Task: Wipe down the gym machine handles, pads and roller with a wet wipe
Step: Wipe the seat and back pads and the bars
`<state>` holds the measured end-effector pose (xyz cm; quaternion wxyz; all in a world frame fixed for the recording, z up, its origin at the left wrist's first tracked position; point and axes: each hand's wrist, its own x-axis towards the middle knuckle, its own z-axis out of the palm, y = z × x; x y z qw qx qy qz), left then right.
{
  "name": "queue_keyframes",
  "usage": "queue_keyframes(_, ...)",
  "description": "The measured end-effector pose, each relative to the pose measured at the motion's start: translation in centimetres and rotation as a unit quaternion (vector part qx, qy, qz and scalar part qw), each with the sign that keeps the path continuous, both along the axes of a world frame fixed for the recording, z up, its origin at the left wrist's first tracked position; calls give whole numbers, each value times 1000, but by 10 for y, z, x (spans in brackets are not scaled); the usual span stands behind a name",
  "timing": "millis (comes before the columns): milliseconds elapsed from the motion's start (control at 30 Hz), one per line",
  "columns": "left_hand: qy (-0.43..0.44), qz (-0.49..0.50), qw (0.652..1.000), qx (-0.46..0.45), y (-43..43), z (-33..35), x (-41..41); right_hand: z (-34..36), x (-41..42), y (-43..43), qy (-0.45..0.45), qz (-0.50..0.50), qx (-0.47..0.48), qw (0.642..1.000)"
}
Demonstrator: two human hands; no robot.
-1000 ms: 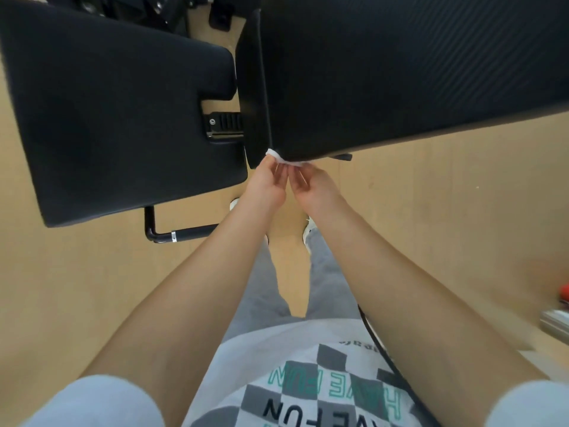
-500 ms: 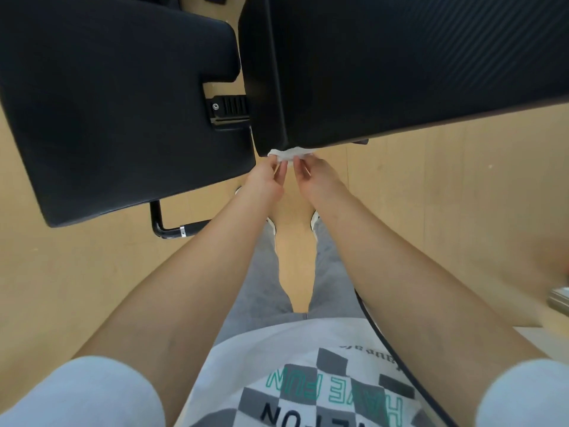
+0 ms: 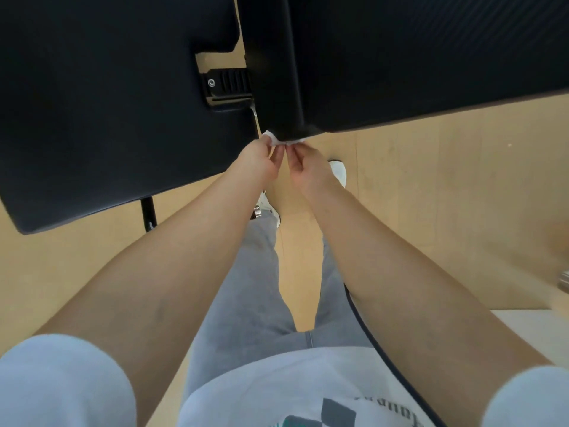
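A small white wet wipe (image 3: 275, 139) shows just under the near lower corner of the big black back pad (image 3: 415, 57). My left hand (image 3: 260, 161) pinches its left end and my right hand (image 3: 304, 166) pinches its right end, fingertips almost meeting. Most of the wipe is hidden by my fingers and the pad's corner. Whether the wipe touches the pad I cannot tell. A second black pad, the seat pad (image 3: 107, 97), lies to the left, joined to the back pad by a black metal bracket (image 3: 226, 86).
Light wooden floor (image 3: 446, 186) spreads below and to the right. A black frame tube (image 3: 149, 214) stands under the seat pad. My white shoes (image 3: 338, 172) and grey trousers are below my hands. A metal object (image 3: 564, 280) sits at the right edge.
Both hands stay together on the wipe at the back pad's lower corner. The view has moved closer to the pads, so they fill more of the frame.
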<state>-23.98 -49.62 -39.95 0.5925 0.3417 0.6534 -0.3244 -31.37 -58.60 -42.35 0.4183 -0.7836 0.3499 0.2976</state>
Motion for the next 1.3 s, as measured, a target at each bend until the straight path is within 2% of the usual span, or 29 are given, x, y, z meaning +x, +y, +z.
queue_keyframes(200,-8,5,1000,-12,11,-35,5,-35,9,8,21,17,19,999)
queue_keyframes(400,-34,-21,999,-23,18,-39,-1,-28,9,5,-1,64,-6,998)
queue_keyframes(533,-52,-50,997,-24,10,-13,-5,-5,2,0,-4,18,-6,1000)
queue_keyframes(667,-87,-70,993,-29,-6,28,-7,29,-4,-8,-32,-94,43,994)
queue_keyframes(767,-98,-65,993,-28,-14,53,-13,61,-13,-17,-52,-67,26,996)
queue_keyframes(967,-154,-51,985,-51,-40,114,-28,112,-22,-42,-89,-130,38,987)
queue_keyframes(1067,-167,-78,981,-61,-51,143,-37,131,-27,-54,-109,-247,111,956)
queue_keyframes(1167,-197,-96,973,-69,-62,170,-44,154,-34,-66,-132,-281,138,940)
queue_keyframes(1233,-226,-117,965,-60,-71,186,-47,174,-33,-76,-168,-355,209,896)
queue_keyframes(1300,-256,-144,955,-51,-79,205,-48,192,-30,-89,-176,-471,286,816)
